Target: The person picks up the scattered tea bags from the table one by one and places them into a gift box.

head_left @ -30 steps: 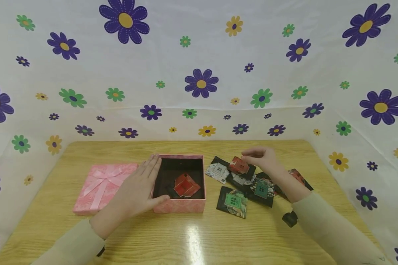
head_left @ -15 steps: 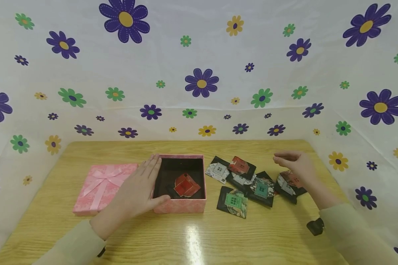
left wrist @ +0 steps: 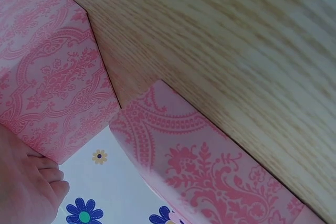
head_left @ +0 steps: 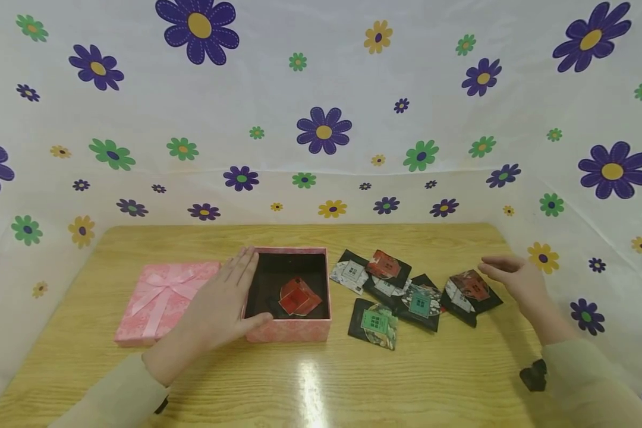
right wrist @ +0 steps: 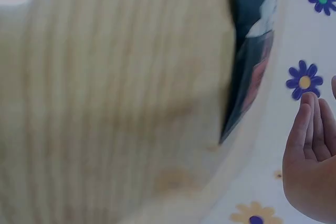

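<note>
My left hand rests with straight fingers along the left side of the open pink box. Inside this dark-lined box lies a packet with a red front. In the left wrist view, fingers lie against the patterned pink box wall. My right hand hovers just right of a black packet with a red label, holding nothing, its fingers loosely bent. The right wrist view shows that hand beside the black packet's edge.
Left of the box lies its pink lid with a ribbon bow. Between box and right hand are several overlapping flat packets, including a red-topped one and a teal-labelled one. A green-labelled packet lies nearer. Flowered cloth surrounds the wooden table.
My right hand has moved rightward, away from the red-topped packet on the pile and past the far-right packet, uncovering it. The left hand stays at the box.
</note>
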A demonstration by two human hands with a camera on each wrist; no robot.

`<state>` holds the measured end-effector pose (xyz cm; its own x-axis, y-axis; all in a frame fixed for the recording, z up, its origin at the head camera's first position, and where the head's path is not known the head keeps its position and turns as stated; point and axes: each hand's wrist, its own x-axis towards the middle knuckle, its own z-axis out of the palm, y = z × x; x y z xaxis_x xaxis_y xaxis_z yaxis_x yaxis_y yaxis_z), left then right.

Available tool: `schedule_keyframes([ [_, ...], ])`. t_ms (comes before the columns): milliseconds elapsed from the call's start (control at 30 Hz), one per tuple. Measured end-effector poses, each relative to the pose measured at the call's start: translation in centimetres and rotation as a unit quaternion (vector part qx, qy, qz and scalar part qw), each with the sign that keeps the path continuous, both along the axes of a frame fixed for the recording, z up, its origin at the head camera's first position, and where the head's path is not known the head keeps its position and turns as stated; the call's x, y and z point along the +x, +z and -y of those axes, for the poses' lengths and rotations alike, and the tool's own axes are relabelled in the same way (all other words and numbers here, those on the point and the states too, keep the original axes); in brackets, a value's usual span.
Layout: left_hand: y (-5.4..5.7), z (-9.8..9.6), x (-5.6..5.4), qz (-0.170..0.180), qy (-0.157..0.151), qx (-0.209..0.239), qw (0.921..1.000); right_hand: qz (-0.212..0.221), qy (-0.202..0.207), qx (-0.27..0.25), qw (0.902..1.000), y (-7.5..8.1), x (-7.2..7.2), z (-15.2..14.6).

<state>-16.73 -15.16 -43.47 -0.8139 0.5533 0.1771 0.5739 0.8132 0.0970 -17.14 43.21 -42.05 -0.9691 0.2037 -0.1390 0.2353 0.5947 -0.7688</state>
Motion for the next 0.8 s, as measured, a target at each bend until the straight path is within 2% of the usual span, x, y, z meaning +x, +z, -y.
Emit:
schedule_keyframes([
  [200,0.0,-0.1,0.0,0.004,0.001,0.005,1.0,0.011,-0.013,0.044,0.9989,-1.4,0.6,-2.2],
  [367,0.1,-0.1,0.0,0.006,0.003,0.005,1.0,0.017,-0.004,0.062,0.9979,-2.5,0.8,-3.7],
  [467,0.2,0.0,0.0,0.007,0.004,0.005,1.0,0.021,0.01,0.084,0.9962,-2.8,0.9,-4.1],
  [633,0.3,-0.1,0.1,0.009,0.003,0.005,0.9999,0.024,0.04,0.07,0.9965,-3.0,1.1,-4.2],
  [800,0.2,-0.1,0.1,0.014,0.005,0.011,0.9998,0.037,0.082,0.111,0.9898,-3.3,0.7,-3.8],
])
